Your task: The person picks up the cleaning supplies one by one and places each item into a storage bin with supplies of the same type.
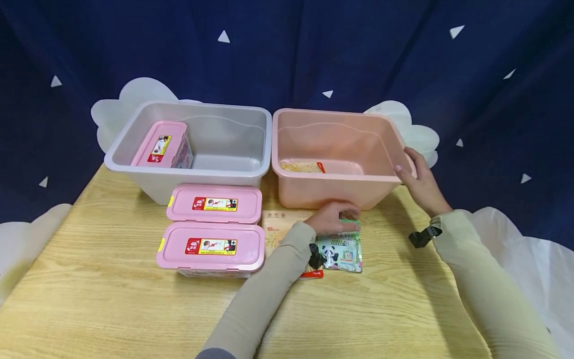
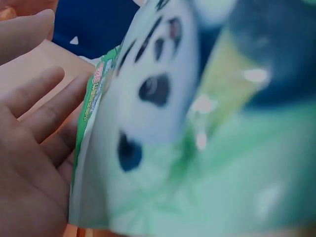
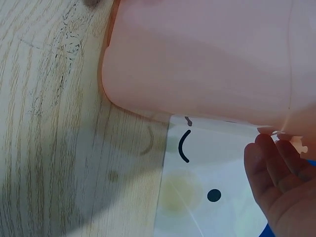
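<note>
My left hand (image 1: 336,219) is over the upper part of a green packet with a panda print (image 1: 340,253), in front of the peach-pink plastic bin (image 1: 332,192). In the left wrist view that packet (image 2: 163,128) fills most of the picture, with the fingers (image 2: 49,113) stretched out beside its edge. My right hand (image 1: 423,185) grips the right rim of the bin, thumb over the rim and fingers on the outer side. The right wrist view has these fingers (image 3: 276,168) at the rim. Inside the bin lies a packet with a red corner (image 1: 302,167).
A light grey bin (image 1: 211,174) stands left of the pink one, holding a pink-lidded box (image 1: 161,144). Two more pink-lidded boxes (image 1: 215,204) are in front of it. A beige packet (image 1: 278,224) lies partly under the left forearm. A dark blue curtain (image 1: 287,50) hangs behind.
</note>
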Motion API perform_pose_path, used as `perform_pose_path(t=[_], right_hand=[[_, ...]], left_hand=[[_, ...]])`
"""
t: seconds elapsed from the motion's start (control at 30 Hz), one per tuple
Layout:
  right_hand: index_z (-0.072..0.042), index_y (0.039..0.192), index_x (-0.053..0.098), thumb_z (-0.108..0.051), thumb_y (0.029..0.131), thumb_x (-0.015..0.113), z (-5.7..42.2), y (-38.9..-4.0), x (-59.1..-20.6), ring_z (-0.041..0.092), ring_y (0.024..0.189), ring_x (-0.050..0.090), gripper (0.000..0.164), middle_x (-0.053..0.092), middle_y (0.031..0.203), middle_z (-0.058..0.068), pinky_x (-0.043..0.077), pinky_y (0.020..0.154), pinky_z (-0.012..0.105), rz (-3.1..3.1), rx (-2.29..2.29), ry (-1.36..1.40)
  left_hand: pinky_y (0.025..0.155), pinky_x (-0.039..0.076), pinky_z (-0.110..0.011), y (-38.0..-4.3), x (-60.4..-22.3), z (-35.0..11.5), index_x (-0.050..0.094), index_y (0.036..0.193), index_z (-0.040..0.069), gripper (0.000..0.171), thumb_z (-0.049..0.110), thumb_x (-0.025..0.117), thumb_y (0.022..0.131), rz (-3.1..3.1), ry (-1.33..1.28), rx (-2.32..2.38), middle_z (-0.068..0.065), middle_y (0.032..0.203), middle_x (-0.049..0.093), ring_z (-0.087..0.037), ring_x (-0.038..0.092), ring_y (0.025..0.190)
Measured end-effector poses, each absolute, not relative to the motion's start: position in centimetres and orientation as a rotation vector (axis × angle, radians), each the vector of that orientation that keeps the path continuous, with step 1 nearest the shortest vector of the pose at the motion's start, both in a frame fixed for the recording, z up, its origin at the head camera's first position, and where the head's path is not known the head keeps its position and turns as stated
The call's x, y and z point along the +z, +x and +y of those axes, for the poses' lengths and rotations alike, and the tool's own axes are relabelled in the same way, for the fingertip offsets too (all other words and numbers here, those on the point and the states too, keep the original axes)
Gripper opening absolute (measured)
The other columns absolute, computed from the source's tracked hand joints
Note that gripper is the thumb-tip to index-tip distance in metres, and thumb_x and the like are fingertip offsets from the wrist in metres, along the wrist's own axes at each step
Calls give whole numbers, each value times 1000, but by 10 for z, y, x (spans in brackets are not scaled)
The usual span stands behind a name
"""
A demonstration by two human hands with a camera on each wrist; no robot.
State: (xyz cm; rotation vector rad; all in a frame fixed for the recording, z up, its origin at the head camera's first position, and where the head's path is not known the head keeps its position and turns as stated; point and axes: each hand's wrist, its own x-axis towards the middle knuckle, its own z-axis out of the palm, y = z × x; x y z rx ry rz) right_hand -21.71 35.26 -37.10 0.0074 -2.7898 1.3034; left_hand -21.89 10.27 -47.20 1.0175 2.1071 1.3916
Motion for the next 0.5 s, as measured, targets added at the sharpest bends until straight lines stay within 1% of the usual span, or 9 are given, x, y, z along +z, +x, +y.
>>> perform_pose_path(t=[0.1, 0.2, 0.4, 0.43, 0.5], right_hand=[[-21, 161, 8, -39, 102, 44, 353, -217, -371, 43, 141, 31, 71, 17, 164, 21, 32, 109, 60, -2796, 1284, 11], [-23, 161, 8, -39, 102, 44, 353, -217, -370, 41, 140, 33, 70, 17, 164, 21, 36, 105, 57, -2804, 1269, 8], [-24, 161, 7, -40, 102, 43, 351, -216, -371, 41, 141, 32, 71, 16, 164, 20, 35, 107, 59, -2815, 1290, -7], [-23, 161, 7, -40, 102, 44, 351, -217, -371, 41, 140, 32, 71, 16, 164, 20, 35, 107, 58, -2815, 1290, -6], [-23, 161, 8, -40, 102, 44, 351, -217, -371, 40, 139, 34, 71, 18, 164, 20, 40, 104, 50, -2809, 1283, 1]], left_hand=[[98, 51, -20, -220, -473, 103, 60, 132, 4, 48, 20, 73, 89, 2090, 1027, 1395, -10, 126, 69, -18, 66, 115], [98, 50, -18, -221, -473, 102, 62, 130, 3, 44, 15, 72, 89, 2084, 1024, 1382, -8, 127, 70, -16, 65, 116], [101, 48, -16, -222, -474, 101, 64, 129, 5, 42, 12, 73, 88, 2134, 1013, 1328, -5, 128, 70, -16, 64, 121], [102, 48, -16, -222, -474, 101, 64, 129, 6, 42, 12, 72, 89, 2138, 1013, 1327, -5, 128, 70, -15, 64, 122], [101, 48, -16, -222, -473, 101, 66, 128, 8, 39, 11, 71, 90, 2151, 1015, 1324, -3, 128, 70, -14, 63, 122]])
